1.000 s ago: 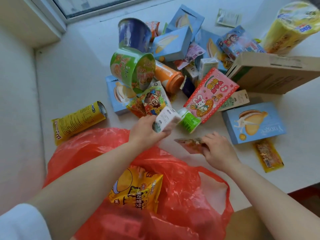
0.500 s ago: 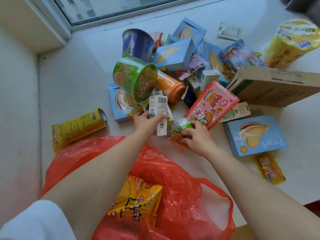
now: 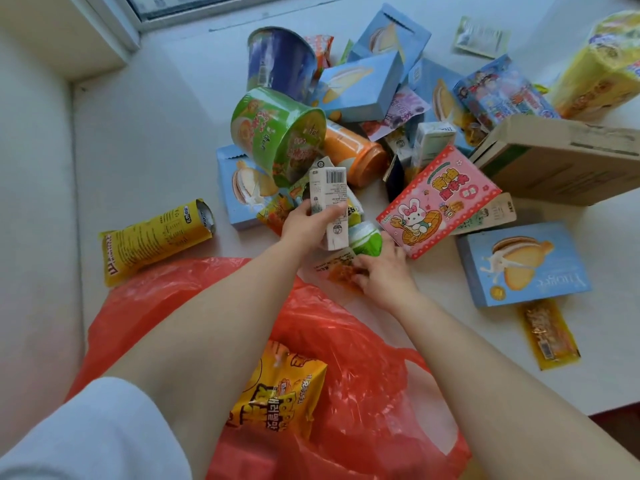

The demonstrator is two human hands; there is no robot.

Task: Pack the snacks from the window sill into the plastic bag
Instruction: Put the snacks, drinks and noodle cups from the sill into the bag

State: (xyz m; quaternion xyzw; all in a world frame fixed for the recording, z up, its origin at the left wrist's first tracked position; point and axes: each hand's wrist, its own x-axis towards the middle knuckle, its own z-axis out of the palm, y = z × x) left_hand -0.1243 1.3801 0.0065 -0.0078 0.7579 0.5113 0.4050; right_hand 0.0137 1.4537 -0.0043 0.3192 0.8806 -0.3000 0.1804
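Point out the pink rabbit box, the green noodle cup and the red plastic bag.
Pink rabbit box [image 3: 440,199], head view, printed front face.
Green noodle cup [image 3: 273,133], head view, its side wall.
Red plastic bag [image 3: 363,393], head view, crinkled upper sheet.

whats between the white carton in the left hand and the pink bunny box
In the head view, a small green-and-white pack lies between the white carton and pink bunny box.
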